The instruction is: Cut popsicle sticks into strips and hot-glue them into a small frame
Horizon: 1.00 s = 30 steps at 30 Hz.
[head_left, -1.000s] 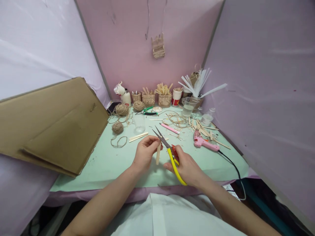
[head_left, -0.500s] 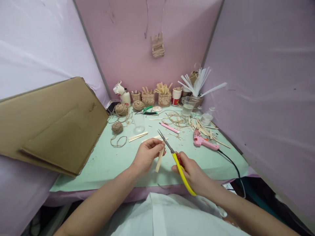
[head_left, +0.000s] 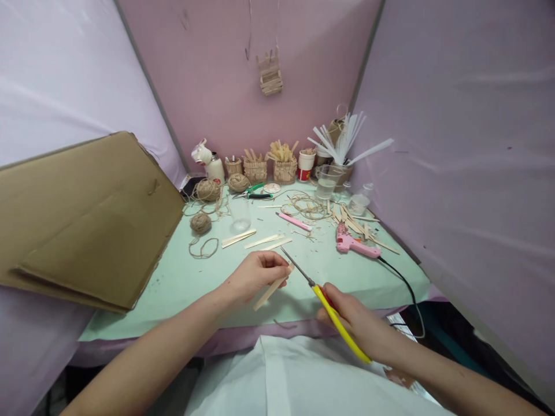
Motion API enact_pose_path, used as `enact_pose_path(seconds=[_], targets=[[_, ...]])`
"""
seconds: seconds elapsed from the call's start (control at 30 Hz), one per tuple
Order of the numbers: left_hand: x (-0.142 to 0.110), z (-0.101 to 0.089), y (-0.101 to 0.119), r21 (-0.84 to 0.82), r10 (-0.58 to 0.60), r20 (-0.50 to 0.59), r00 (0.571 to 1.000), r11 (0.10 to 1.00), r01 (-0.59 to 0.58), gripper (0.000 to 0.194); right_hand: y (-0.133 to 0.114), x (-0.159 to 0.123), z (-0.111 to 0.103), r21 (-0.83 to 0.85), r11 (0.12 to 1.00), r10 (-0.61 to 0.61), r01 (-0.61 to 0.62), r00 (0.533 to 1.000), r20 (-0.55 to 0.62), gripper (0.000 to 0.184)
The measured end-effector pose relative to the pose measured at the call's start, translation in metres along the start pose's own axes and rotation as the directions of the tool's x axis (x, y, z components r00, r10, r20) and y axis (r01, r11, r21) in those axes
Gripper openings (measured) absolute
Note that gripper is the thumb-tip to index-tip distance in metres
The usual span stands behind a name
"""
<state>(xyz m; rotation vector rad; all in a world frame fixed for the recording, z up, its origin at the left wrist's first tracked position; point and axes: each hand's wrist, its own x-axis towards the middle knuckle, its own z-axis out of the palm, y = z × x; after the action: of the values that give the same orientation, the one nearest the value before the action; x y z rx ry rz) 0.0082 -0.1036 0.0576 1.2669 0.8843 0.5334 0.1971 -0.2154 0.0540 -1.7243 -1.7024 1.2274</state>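
My left hand (head_left: 254,276) pinches one end of a flat wooden craft stick (head_left: 269,289), which slants down to the left over the near edge of the mint-green table (head_left: 182,283). My right hand (head_left: 353,323) grips yellow-handled scissors (head_left: 323,300). Their thin dark blades are closed and point up-left, with the tip just right of the stick's upper end. Both hands hover above the table's front edge, a short gap between them.
A large cardboard sheet (head_left: 82,214) leans on the left. Twine balls (head_left: 208,189), woven pots of sticks (head_left: 284,164), a glass (head_left: 325,184), loose sticks (head_left: 260,240), a pink cutter (head_left: 295,221) and a pink glue gun (head_left: 353,244) with a black cord lie behind. Purple fabric walls enclose three sides.
Both hands drew back toward me. The scissors' blades closed and pulled away to the right. The stick tipped from nearly upright to a slant. Two more loose sticks now show on the table.
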Motion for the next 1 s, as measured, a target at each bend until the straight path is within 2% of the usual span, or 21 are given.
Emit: enact_pose_path(seconds=[0.07,0.13,0.3,0.43,0.63,0.83,1.0], targets=[[0.000,0.001,0.000,0.017,-0.040,0.021,0.999,0.999,0.040,0.018,0.001,-0.003,-0.002,0.059,0.998,-0.003,0.002,1.000,0.014,0.022],[-0.001,0.003,0.002,0.026,-0.078,0.037,0.996,0.997,0.077,0.017,0.001,-0.003,-0.004,0.136,0.991,-0.015,0.019,1.000,-0.027,0.024],[-0.001,0.010,0.001,0.056,-0.079,0.054,0.995,0.996,0.076,0.017,-0.004,0.014,-0.004,0.260,0.957,-0.057,0.133,0.958,-0.281,0.028],[-0.003,0.016,-0.002,0.148,-0.027,0.059,0.998,0.989,0.018,0.014,-0.007,0.034,0.003,0.301,0.929,-0.088,0.214,0.919,-0.383,0.027],[-0.005,0.018,-0.009,0.219,0.030,0.030,0.999,0.975,-0.036,0.014,0.000,0.047,0.013,0.271,0.940,-0.075,0.209,0.899,-0.431,0.023],[-0.005,0.019,-0.013,0.235,0.028,0.021,0.999,0.972,-0.032,0.018,-0.002,0.046,0.012,0.306,0.935,-0.041,0.181,0.910,-0.413,0.023],[-0.005,0.014,-0.015,0.218,-0.003,0.049,0.999,0.976,-0.008,0.026,-0.009,0.045,0.010,0.308,0.936,-0.009,0.168,0.890,-0.456,0.022]])
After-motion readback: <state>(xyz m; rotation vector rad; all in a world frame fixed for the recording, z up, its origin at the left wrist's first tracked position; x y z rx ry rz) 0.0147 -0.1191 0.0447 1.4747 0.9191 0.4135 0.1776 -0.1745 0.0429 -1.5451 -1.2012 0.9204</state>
